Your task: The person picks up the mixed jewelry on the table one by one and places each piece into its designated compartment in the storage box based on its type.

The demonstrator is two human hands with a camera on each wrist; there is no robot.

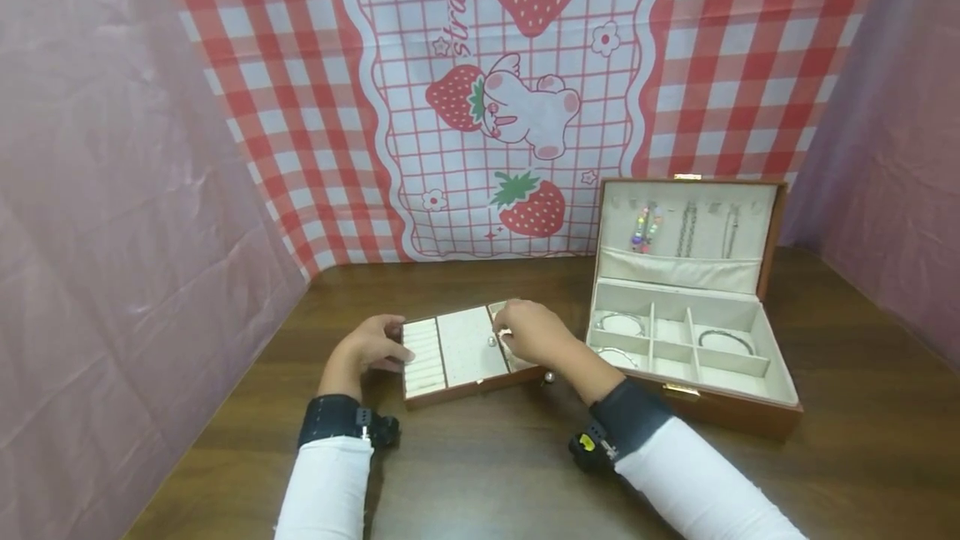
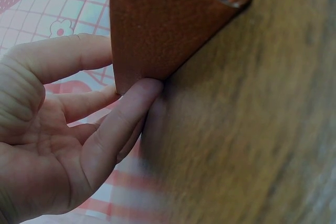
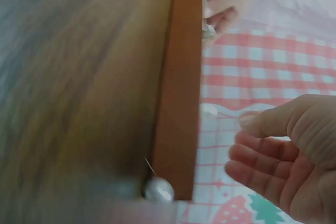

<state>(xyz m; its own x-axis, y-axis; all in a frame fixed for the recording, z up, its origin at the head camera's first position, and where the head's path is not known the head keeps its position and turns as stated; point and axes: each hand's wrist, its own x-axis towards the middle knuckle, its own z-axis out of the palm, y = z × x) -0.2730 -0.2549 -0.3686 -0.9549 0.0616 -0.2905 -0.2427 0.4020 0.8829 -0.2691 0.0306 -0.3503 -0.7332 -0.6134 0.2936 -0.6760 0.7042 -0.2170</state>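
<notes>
A shallow brown jewelry tray (image 1: 461, 344) lies on the table, with ring rolls (image 1: 424, 361) at its left end and pale lidded sections beside them. My left hand (image 1: 372, 342) grips the tray's left end; in the left wrist view its fingers (image 2: 139, 95) touch the brown corner. Over the tray's right section, my right hand (image 1: 536, 333) pinches a pearl earring, whose pearl (image 1: 492, 342) hangs below the fingertips. A second pearl earring (image 1: 550, 377) lies on the table against the tray's front right corner; its thin wire shows in the right wrist view.
To the right, a brown jewelry box (image 1: 757, 419) stands with its lid raised. Bracelets (image 1: 726, 342) lie in its compartments, and necklaces (image 1: 686, 230) hang inside the lid. A strawberry-patterned cloth (image 1: 517, 107) hangs behind the table.
</notes>
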